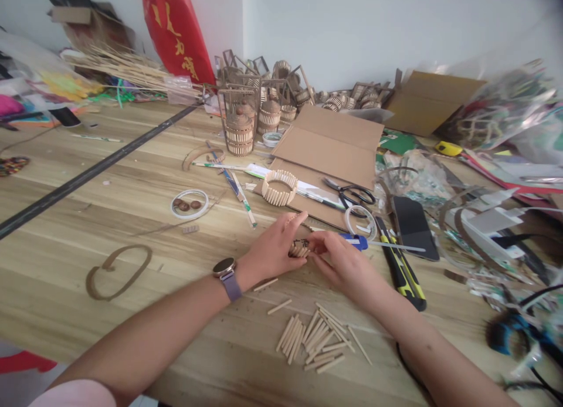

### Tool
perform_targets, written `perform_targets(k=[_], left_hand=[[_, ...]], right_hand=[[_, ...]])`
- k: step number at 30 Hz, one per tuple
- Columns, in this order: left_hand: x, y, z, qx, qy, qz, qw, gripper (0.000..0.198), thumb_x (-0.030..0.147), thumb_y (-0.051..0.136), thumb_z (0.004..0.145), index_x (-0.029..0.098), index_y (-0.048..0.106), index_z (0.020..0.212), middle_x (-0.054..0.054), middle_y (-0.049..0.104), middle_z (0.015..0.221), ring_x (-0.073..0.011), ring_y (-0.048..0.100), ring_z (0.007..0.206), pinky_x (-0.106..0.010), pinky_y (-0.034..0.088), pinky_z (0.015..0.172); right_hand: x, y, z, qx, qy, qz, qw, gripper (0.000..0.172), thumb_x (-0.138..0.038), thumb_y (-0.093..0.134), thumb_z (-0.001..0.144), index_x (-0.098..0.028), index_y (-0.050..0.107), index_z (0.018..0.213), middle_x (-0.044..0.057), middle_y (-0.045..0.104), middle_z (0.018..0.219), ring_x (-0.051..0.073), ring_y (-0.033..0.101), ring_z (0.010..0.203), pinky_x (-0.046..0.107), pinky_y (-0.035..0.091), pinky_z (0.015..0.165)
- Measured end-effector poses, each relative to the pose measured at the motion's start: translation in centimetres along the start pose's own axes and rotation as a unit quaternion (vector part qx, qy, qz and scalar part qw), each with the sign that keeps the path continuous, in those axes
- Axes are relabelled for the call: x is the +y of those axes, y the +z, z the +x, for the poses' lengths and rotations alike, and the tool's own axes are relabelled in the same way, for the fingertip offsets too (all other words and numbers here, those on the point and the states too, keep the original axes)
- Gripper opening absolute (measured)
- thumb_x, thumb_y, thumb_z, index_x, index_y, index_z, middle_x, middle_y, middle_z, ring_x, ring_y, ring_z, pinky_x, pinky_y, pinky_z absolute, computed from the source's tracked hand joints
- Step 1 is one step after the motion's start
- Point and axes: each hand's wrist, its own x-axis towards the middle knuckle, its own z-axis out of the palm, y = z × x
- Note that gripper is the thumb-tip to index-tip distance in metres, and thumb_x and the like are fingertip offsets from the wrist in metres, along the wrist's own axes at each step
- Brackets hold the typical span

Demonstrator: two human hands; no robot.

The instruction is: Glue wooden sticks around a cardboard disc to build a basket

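Between my hands is a small ring of short wooden sticks (299, 251), mostly hidden by my fingers, with dark marks on its inner side. My left hand (275, 243), with a watch at the wrist, is closed around its left side, thumb at the front. My right hand (341, 257) pinches at the right edge. A pile of loose wooden sticks (319, 336) lies on the table nearer to me, with a few single sticks beside it. Beyond my left hand stands a finished-looking ring of pale sticks (280, 199).
Right of my hands lie a yellow-black utility knife (402, 266), a phone (413, 222), a tape roll (360, 222) and black scissors (352, 193). Cardboard (329, 140) and small wooden buckets (240, 134) stand behind. A brown strip loop (118, 272) lies left.
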Motion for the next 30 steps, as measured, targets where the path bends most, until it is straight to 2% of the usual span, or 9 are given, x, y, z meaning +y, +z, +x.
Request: perform_targets(k=[4,8,15,21,25,27,30], left_hand=[[0.2,-0.2,0.0,-0.006,-0.007,0.017,1.000,0.091,0.018,0.071,0.072,0.026,0.015,0.144,-0.014,0.039,0.139,-0.0325,0.038,0.133,-0.053,0.038,0.106],[0.3,-0.3,-0.1,-0.005,-0.003,0.018,1.000,0.091,0.017,0.072,0.072,0.023,0.017,0.144,-0.014,0.040,0.137,-0.0322,0.038,0.133,-0.052,0.036,0.109],[0.3,-0.3,-0.1,0.006,0.009,0.002,1.000,0.094,0.015,0.073,0.071,0.026,0.016,0.145,-0.014,0.041,0.137,-0.0331,0.041,0.131,-0.054,0.038,0.108],[0.3,-0.4,-0.1,0.011,0.014,0.020,1.000,0.096,0.014,0.074,0.070,0.026,0.015,0.145,-0.014,0.043,0.134,-0.0333,0.044,0.128,-0.053,0.040,0.107],[0.1,-0.3,-0.1,0.009,0.015,0.019,1.000,0.096,0.014,0.074,0.070,0.024,0.015,0.145,-0.015,0.044,0.134,-0.0333,0.044,0.128,-0.053,0.040,0.106],[0.1,-0.3,-0.1,0.009,0.016,0.020,1.000,0.095,0.014,0.074,0.071,0.024,0.015,0.145,-0.015,0.043,0.134,-0.0331,0.044,0.128,-0.053,0.040,0.107],[0.0,-0.2,-0.1,0.009,0.019,0.019,1.000,0.094,0.014,0.073,0.071,0.023,0.015,0.145,-0.015,0.042,0.136,-0.0330,0.042,0.130,-0.053,0.038,0.108]], right_hand=[[0.1,-2.3,-0.5,0.019,0.030,-0.020,0.999,0.011,-0.024,0.047,0.091,-0.020,0.057,0.089,0.006,0.062,0.081,0.020,0.061,0.076,0.032,0.050,0.068],[1.5,-3.9,-2.2,0.016,0.131,-0.061,0.989,0.020,-0.034,0.047,0.091,-0.021,0.059,0.082,0.005,0.061,0.076,0.021,0.060,0.070,0.032,0.047,0.063],[4.1,-3.2,-5.3,-0.014,0.282,-0.063,0.957,0.032,-0.050,0.052,0.082,-0.020,0.062,0.085,0.008,0.069,0.075,0.024,0.065,0.065,0.035,0.048,0.059],[4.1,-2.6,-5.0,-0.047,0.304,-0.058,0.950,0.030,-0.050,0.055,0.079,-0.021,0.062,0.076,0.008,0.070,0.070,0.024,0.064,0.059,0.034,0.047,0.054],[4.2,-2.9,-5.1,-0.050,0.306,0.001,0.951,0.030,-0.050,0.053,0.081,-0.022,0.063,0.077,0.005,0.070,0.069,0.022,0.062,0.058,0.033,0.047,0.053],[4.1,-3.1,-5.2,-0.040,0.311,0.036,0.949,0.030,-0.050,0.053,0.081,-0.022,0.064,0.080,0.004,0.070,0.071,0.021,0.062,0.060,0.033,0.047,0.055],[3.7,-3.2,-5.2,0.007,0.326,0.080,0.942,0.030,-0.050,0.057,0.078,-0.021,0.062,0.082,0.003,0.066,0.069,0.020,0.059,0.059,0.031,0.046,0.054]])
